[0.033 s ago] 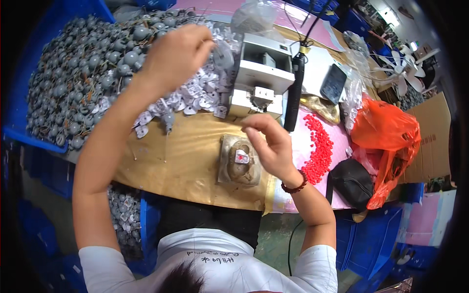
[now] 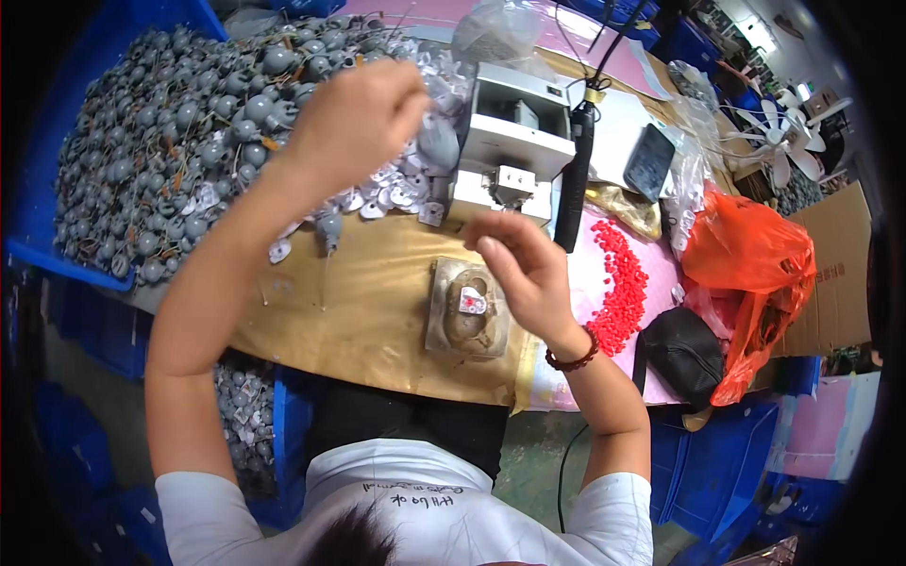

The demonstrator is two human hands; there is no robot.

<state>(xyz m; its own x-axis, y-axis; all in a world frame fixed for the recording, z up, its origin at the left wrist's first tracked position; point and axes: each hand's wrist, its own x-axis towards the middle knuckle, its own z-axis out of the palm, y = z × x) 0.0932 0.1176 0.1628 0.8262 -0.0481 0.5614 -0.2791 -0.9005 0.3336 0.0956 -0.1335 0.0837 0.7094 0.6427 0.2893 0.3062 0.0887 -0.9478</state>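
My left hand [image 2: 363, 118] is raised over the heap at the far left, fingers pinched. A blurred grey bulb-shaped part [image 2: 438, 143] hangs just below its fingertips and appears held by its thin end. My right hand [image 2: 524, 274] hovers at the far right edge of a metal fixture block [image 2: 439, 335], with thumb and forefinger curled close together. Anything between those fingers is hidden. In the block's rounded recess lies a small white plate [image 2: 473, 307] with a red piece [image 2: 470, 303] at its middle.
Grey bulb-shaped parts [image 2: 142, 160] fill a blue bin at left, beside loose white plates [image 2: 401, 193]. A white machine [image 2: 514, 141], black handheld tool [image 2: 576, 179] and phone [image 2: 649, 162] stand beyond. Red bits [image 2: 623, 292], a black pouch [image 2: 681, 354] and an orange bag [image 2: 746, 245] lie right.
My left hand has moved slightly right and nearer, and the grey bulb-shaped part has come down with it. The right hand stays nearly still; the whole view has shifted slightly.
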